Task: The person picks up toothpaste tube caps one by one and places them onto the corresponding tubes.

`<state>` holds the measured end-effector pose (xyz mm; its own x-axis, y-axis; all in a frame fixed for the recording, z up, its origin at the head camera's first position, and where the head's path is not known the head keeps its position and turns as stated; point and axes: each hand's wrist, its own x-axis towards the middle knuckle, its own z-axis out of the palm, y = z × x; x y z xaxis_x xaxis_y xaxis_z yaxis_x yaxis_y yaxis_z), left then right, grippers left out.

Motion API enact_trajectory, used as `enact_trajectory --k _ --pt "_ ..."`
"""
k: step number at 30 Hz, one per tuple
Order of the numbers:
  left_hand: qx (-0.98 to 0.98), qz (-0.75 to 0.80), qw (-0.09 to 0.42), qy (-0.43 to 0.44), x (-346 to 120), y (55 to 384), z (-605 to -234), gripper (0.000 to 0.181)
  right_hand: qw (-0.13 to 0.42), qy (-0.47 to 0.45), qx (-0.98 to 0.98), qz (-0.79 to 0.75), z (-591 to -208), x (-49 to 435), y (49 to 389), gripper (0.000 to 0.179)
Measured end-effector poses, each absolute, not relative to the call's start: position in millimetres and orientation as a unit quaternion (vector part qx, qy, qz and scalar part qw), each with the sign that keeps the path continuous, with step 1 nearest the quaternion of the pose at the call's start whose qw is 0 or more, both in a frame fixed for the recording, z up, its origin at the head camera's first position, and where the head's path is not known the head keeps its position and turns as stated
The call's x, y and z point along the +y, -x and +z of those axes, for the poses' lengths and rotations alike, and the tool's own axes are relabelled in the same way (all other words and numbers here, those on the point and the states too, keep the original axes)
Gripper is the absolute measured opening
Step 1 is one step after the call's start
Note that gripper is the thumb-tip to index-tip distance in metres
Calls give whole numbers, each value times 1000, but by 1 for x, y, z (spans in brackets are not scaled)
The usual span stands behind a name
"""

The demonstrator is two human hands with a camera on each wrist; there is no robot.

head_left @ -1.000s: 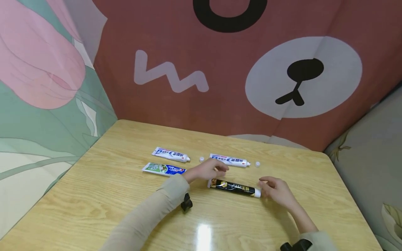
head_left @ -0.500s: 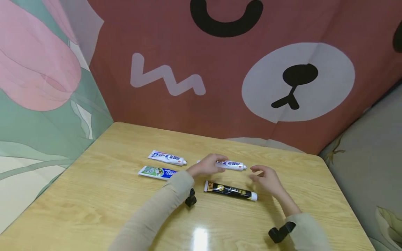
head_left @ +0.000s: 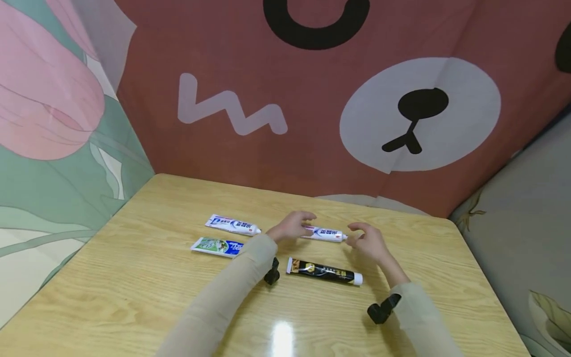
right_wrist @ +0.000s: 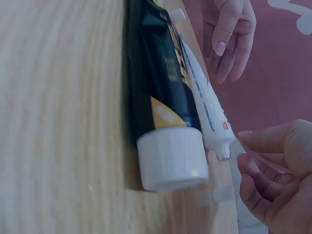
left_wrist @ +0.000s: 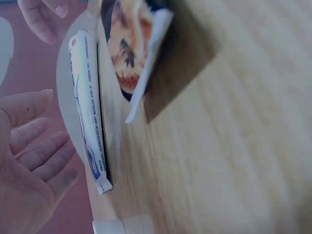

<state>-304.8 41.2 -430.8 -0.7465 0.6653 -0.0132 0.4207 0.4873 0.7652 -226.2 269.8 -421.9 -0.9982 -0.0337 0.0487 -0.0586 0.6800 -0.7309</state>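
A white and blue toothpaste tube (head_left: 327, 234) lies uncapped on the table between both hands. My left hand (head_left: 292, 226) hovers over its tail end, and the left wrist view shows the fingers (left_wrist: 44, 155) extended and holding nothing. By the bare nozzle is my right hand (head_left: 369, 243), its fingers loosely bent and apart from the tube in the right wrist view. A black toothpaste tube (head_left: 324, 271) with a white cap (right_wrist: 173, 158) on it lies nearer to me. Small loose white caps show on the table, one (right_wrist: 223, 193) beyond the nozzle and another (left_wrist: 109, 227) beyond the tail.
To the left, another white and blue toothpaste tube (head_left: 233, 224) lies uncapped. In front of it is a green and blue tube (head_left: 217, 246), its right end hidden by my left sleeve (head_left: 254, 258). A printed cloth wall (head_left: 312, 148) rises behind the wooden table (head_left: 134, 277).
Both hands have moved away from the black tube, farther back to the white and blue tube at the rear. The right hand has also shifted left. The tubes stay in place.
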Motion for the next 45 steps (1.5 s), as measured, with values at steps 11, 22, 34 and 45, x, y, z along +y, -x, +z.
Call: enact_trajectory --k 11,22,34,45 --pt "863 353 158 -324 55 316 -437 43 9 -40 -925 378 -426 274 237 41" --pt "876 297 133 -356 68 318 -440 37 36 -11 -944 327 -433 299 236 36" --pt "879 298 177 -328 69 318 -441 40 32 -29 -945 325 -442 297 239 20" --pt "883 277 172 -337 69 313 -438 41 35 -49 -943 327 -441 292 234 16"
